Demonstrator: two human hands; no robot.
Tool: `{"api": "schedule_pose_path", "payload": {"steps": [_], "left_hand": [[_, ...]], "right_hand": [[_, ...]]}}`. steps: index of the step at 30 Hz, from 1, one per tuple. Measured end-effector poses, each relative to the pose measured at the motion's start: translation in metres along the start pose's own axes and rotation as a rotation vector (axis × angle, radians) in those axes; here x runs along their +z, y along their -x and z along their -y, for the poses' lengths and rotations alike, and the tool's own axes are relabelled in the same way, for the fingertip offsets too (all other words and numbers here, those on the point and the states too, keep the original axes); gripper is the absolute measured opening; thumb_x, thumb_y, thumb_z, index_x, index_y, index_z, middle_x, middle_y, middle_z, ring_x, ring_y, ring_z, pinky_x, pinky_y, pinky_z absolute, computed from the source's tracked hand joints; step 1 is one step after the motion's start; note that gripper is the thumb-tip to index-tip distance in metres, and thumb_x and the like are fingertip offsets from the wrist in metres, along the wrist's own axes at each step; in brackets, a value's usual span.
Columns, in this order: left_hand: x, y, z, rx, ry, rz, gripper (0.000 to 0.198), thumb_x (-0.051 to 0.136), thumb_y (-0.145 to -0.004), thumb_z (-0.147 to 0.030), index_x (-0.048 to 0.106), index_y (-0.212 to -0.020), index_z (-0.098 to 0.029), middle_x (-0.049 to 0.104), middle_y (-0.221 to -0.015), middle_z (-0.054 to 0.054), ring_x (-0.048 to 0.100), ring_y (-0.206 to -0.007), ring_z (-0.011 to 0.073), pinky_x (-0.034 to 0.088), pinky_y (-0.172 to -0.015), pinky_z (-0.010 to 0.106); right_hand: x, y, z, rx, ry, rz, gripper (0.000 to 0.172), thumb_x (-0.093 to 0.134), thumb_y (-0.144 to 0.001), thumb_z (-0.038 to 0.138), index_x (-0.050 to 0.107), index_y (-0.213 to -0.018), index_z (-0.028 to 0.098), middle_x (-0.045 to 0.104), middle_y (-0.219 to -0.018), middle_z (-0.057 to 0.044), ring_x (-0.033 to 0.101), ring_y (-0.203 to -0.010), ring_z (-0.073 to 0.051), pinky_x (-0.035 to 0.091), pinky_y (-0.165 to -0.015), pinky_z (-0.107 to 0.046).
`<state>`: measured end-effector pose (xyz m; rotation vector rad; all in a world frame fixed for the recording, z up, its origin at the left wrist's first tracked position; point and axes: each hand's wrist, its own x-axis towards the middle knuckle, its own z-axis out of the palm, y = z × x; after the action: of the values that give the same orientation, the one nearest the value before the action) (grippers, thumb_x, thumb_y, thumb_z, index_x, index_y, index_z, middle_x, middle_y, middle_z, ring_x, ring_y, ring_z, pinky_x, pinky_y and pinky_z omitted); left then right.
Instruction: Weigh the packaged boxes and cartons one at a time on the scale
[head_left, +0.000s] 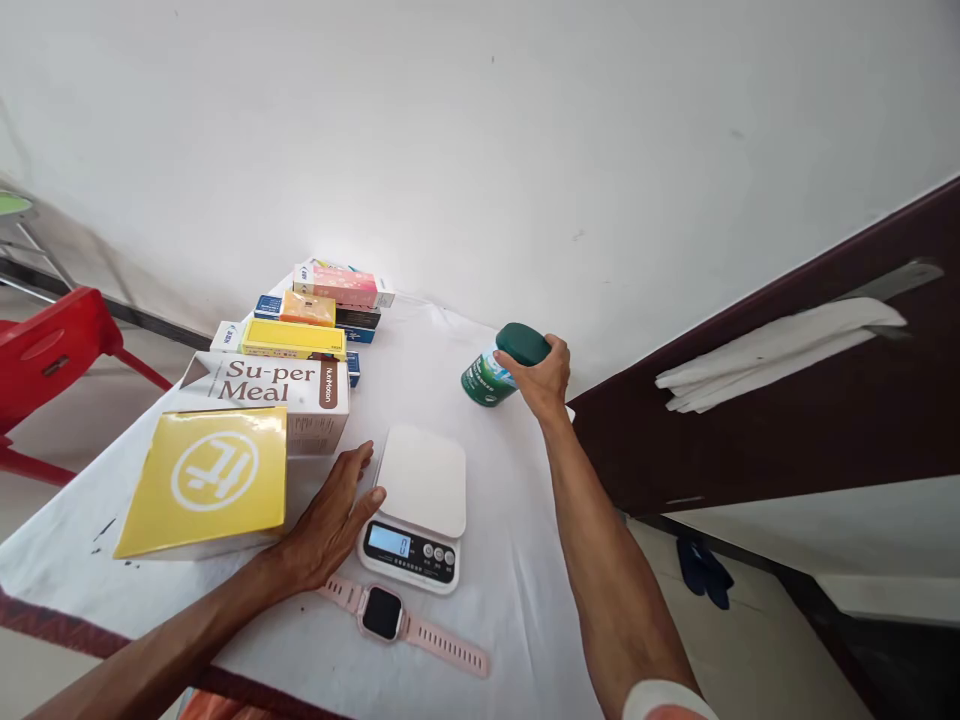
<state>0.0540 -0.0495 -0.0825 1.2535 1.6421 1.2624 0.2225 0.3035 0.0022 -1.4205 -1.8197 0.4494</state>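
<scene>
My right hand (541, 378) is wrapped round a green canister (489, 378) with a dark green lid, at the far right of the table. The canister leans a little; whether its base touches the cloth I cannot tell. My left hand (335, 515) rests beside the left edge of a white digital scale (422, 480), thumb and fingers apart, holding nothing. Nothing lies on the scale's plate, and its lit display reads 0. A pink smartwatch (382, 612) with its strap laid out lies in front of the scale.
Left of my left hand stand a yellow box (225, 480) and a white "Su-per Meal" box (319, 425). Behind them are a long yellow box (292, 338) and several smaller boxes. A white wall borders the table (510, 540). A red chair (64, 350) stands left; a dark door (750, 430) is right.
</scene>
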Motion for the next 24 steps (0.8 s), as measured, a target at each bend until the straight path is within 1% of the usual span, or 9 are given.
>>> {"api": "schedule_pose_path", "payload": {"steps": [5,9,11,14,17,20,24], "left_hand": [[0.002,-0.002,0.0,-0.045,0.005,0.0,0.063,0.046,-0.108,-0.054,0.036,-0.164,-0.027,0.05,-0.158,0.017,0.051,-0.147,0.0325,0.042,-0.126,0.057],[0.003,-0.003,-0.001,-0.072,-0.002,0.001,0.063,0.047,-0.108,-0.055,0.037,-0.164,-0.028,0.051,-0.158,0.015,0.054,-0.143,0.0326,0.044,-0.124,0.057],[0.003,-0.004,-0.003,-0.076,-0.006,-0.007,0.063,0.048,-0.107,-0.054,0.037,-0.164,-0.029,0.051,-0.159,0.015,0.054,-0.143,0.0327,0.044,-0.124,0.057],[0.004,-0.005,-0.004,-0.064,-0.025,-0.009,0.063,0.048,-0.107,-0.052,0.037,-0.164,-0.028,0.051,-0.159,0.016,0.053,-0.145,0.0332,0.043,-0.125,0.057],[0.003,-0.006,-0.006,-0.014,-0.062,0.019,0.065,0.05,-0.107,-0.051,0.035,-0.165,-0.026,0.049,-0.162,0.017,0.048,-0.15,0.0342,0.04,-0.127,0.058],[0.003,-0.004,-0.005,0.004,-0.078,0.038,0.067,0.052,-0.106,-0.049,0.034,-0.167,-0.026,0.047,-0.165,0.017,0.046,-0.153,0.0346,0.039,-0.128,0.057],[0.004,-0.003,-0.004,-0.032,-0.066,0.039,0.068,0.051,-0.107,-0.048,0.032,-0.168,-0.027,0.043,-0.168,0.016,0.043,-0.156,0.0338,0.037,-0.129,0.057]], "right_hand": [[0.018,-0.041,-0.006,0.038,0.015,-0.029,0.106,0.086,-0.059,0.05,0.042,-0.148,0.013,0.046,-0.15,-0.023,0.045,-0.145,-0.038,0.036,-0.125,-0.049],[0.031,-0.066,-0.007,0.029,0.005,-0.044,0.101,0.086,-0.062,0.047,0.041,-0.148,0.017,0.046,-0.151,-0.022,0.044,-0.145,-0.037,0.035,-0.125,-0.051],[0.038,-0.074,-0.008,0.025,0.006,-0.051,0.1,0.086,-0.063,0.045,0.042,-0.147,0.017,0.046,-0.151,-0.022,0.044,-0.145,-0.036,0.035,-0.125,-0.051],[0.047,-0.083,-0.009,0.024,0.023,-0.07,0.1,0.087,-0.061,0.046,0.043,-0.146,0.015,0.047,-0.15,-0.023,0.044,-0.146,-0.036,0.034,-0.126,-0.049],[0.05,-0.087,-0.012,0.025,0.031,-0.089,0.099,0.088,-0.06,0.046,0.045,-0.144,0.018,0.048,-0.148,-0.021,0.044,-0.146,-0.038,0.035,-0.125,-0.052],[0.047,-0.087,-0.013,0.056,0.021,-0.096,0.097,0.089,-0.06,0.048,0.046,-0.142,0.02,0.049,-0.147,-0.02,0.046,-0.145,-0.039,0.037,-0.124,-0.055],[0.04,-0.085,-0.007,0.081,0.012,-0.114,0.098,0.088,-0.061,0.048,0.045,-0.144,0.019,0.048,-0.149,-0.021,0.045,-0.146,-0.039,0.036,-0.124,-0.054]]}}
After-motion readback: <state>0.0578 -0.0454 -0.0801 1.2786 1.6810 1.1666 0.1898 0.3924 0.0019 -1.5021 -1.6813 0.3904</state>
